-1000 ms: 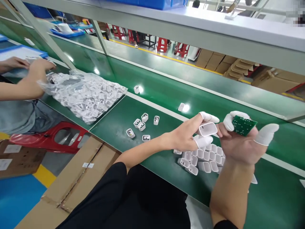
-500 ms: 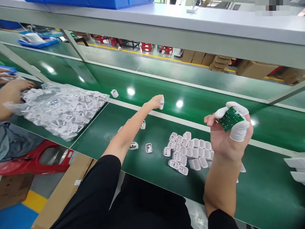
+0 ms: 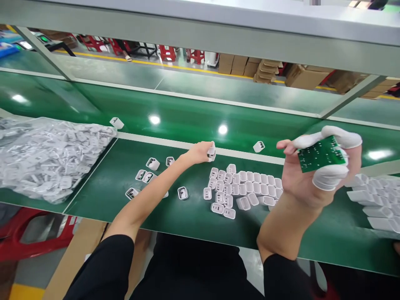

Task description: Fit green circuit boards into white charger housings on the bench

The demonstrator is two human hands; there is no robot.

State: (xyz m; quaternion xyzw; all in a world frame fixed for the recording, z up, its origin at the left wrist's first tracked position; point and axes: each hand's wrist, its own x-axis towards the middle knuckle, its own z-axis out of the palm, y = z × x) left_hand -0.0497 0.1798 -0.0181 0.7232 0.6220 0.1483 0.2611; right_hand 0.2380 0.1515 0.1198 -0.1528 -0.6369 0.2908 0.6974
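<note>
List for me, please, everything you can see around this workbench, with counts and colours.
Table: one, green, below the hands.
Circuit board: one, green, in the right hand.
Held case: at least one, white, in the left hand.
Grouped cases: roughly thirty, white, mid-view.
Filled cases: about seven, white, left of that group.
Far cases: two, white, beyond the white line.
Right-side cases: many, white, right edge.
Bag of parts: one, clear with white contents, left.
Shelf: one, grey, across the top.
Stools: at least four, red, background.
Boxes: several, brown, background and lower left.
Seat: one, red, lower left.
Right hand: one, white finger covers, right.
Left hand: one, centre.
Sleeves: two, black, below.
</note>
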